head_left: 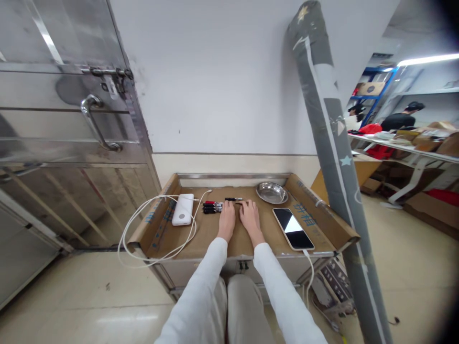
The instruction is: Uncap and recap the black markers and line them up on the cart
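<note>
My left hand (227,219) lies flat on the cardboard-covered table (201,236), fingers stretched toward a small group of markers (212,207) with black and red parts. My right hand (250,216) rests flat beside it, fingers out, its tips close to a single black marker (233,198) lying just beyond. Neither hand holds anything. A round metal dish (271,192) sits at the far right of the table.
A white power bank (183,209) with a looping white cable (143,239) lies at the left. A phone (293,228) lies at the right, plugged in. A grey rolled mat (333,143) leans at the table's right corner. A steel door (64,119) stands left. People work at a far bench (405,148).
</note>
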Demonstrator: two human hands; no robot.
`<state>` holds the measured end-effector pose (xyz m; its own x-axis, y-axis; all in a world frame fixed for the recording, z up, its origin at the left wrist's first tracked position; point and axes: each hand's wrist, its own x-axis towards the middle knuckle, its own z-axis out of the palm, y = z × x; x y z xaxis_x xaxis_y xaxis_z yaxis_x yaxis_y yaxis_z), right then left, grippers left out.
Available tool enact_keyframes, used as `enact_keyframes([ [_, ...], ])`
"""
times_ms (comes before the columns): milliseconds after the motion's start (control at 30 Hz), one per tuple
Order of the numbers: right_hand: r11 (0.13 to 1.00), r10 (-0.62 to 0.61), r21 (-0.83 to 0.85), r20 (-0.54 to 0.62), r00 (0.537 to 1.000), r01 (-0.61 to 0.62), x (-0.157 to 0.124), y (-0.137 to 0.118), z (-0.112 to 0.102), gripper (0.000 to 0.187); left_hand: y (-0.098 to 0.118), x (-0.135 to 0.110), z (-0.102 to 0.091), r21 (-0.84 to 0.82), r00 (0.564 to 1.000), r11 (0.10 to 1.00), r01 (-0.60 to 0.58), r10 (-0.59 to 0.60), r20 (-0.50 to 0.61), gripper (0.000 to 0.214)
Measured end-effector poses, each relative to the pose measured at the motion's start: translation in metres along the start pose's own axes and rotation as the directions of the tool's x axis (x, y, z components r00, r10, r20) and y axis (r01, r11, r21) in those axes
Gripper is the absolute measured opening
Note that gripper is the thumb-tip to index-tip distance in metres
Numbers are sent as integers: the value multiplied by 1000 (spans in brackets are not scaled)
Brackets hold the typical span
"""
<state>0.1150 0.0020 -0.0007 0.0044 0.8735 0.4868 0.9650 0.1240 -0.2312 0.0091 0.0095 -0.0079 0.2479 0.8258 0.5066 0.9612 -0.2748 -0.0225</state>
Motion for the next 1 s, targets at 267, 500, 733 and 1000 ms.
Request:
enact_keyframes([
  [267,1000,7,-24,53,999,-6,-3,2,1,24,-2,3,2,-127,1000,992,8,-4,28,33],
  [500,997,79,16,0,997,-79,-6,3,-1,27,-4,2,11,-280,998,958,62,-55,32,27],
  [733,998,65,4,33,997,-65,-7,1,-5,26,-6,3,11,-380,998,924,46,-28,51,21],
  [1000,1000,15,4,34,999,-15,-9,1,-7,25,-2,3,7,-376,999,926,37,-20,49,24],
])
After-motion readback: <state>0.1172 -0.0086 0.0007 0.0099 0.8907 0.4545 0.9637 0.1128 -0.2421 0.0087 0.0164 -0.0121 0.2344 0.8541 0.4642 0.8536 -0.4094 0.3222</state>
